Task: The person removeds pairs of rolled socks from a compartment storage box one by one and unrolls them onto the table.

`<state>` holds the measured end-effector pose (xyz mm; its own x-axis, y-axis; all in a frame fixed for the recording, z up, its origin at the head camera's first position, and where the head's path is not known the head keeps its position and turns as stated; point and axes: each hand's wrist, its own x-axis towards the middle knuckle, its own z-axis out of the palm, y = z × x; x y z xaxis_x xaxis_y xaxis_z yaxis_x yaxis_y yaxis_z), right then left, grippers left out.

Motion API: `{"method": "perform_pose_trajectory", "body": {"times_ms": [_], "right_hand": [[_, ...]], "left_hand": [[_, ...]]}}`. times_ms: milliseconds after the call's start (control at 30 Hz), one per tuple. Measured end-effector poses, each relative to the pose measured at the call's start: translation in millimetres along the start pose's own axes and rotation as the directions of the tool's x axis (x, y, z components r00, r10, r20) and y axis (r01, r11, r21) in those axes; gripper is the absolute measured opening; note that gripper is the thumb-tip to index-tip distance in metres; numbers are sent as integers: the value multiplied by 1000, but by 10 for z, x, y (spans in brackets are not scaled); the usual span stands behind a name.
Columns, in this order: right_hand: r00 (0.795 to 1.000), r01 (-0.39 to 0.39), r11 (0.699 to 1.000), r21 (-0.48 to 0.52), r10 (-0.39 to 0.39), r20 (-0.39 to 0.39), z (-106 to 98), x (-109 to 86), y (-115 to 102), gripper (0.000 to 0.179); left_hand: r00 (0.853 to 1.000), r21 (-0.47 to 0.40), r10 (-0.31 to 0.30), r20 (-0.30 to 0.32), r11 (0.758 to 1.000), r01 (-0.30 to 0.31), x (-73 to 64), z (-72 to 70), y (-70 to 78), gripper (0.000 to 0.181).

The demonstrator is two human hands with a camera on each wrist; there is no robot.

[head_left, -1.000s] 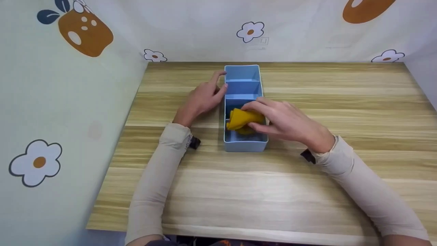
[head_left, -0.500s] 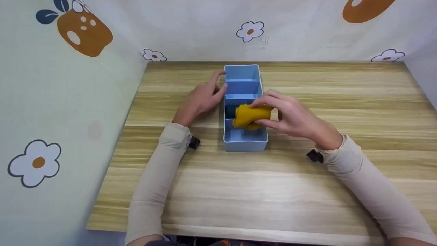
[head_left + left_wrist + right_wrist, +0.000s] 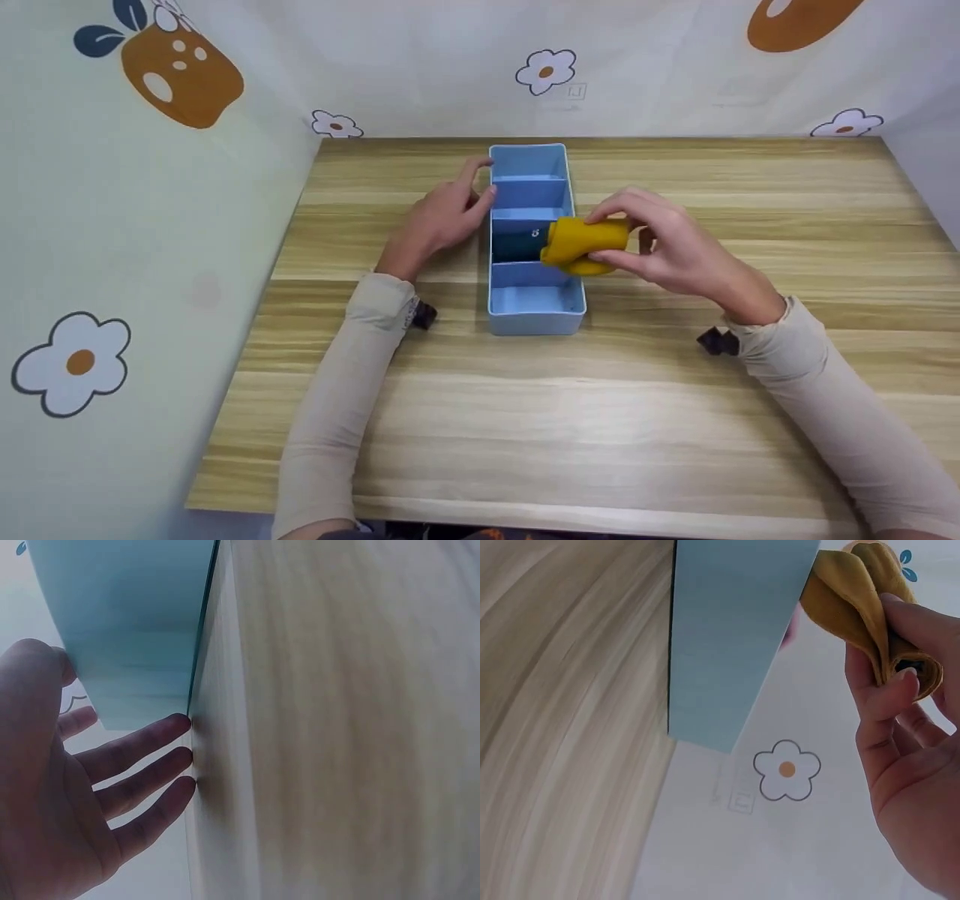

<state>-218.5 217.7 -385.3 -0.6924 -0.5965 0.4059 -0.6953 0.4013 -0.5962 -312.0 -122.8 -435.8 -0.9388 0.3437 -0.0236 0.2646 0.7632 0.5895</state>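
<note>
My right hand point(image 3: 675, 240) pinches a folded, rolled mustard-yellow cloth point(image 3: 585, 240) between thumb and fingers, over the right rim of a long light-blue box point(image 3: 536, 325). In the right wrist view, the cloth point(image 3: 847, 604) shows layered folds and a rolled end. The box has several compartments in a row. A dark green folded cloth point(image 3: 514, 242) with small white lettering lies in the second compartment from the front, partly hidden by the yellow one. My left hand point(image 3: 439, 217) rests at the box's left side, index finger and thumb at its rim, the other fingers extended in the left wrist view.
The box stands on a wood-grain table point(image 3: 465, 420), its far end near the back wall point(image 3: 420, 67). That wall and the left one carry flower and fruit prints. The table's front edge runs along the bottom of the head view.
My right hand has lifted the yellow cloth from the front part of the box and moved it right and away from me, uncovering the dark green cloth. My left hand has stayed in place.
</note>
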Motion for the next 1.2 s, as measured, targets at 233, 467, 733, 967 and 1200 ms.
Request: {"method": "perform_pose_trajectory", "body": {"times_ms": [233, 467, 733, 967, 1200], "right_hand": [[998, -68, 997, 25, 69, -11, -82, -93, 55, 39], [997, -74, 997, 23, 74, -23, -192, -185, 113, 42], [993, -118, 993, -12, 118, 27, -281, -253, 291, 39], [976, -172, 985, 30, 166, 141, -200, -340, 504, 36], [967, -182, 982, 50, 170, 189, -134, -400, 634, 34]], "left_hand": [[1000, -2, -11, -5, 1000, 11, -16, -9, 6, 59], [1000, 12, -4, -15, 1000, 4, -19, 1, 3, 59], [1000, 15, 11, -22, 1000, -10, -23, -3, -1, 59], [999, 50, 8, -46, 999, -5, -26, -31, 10, 62], [994, 161, 52, -100, 986, -35, -84, -162, 263, 61]]}}
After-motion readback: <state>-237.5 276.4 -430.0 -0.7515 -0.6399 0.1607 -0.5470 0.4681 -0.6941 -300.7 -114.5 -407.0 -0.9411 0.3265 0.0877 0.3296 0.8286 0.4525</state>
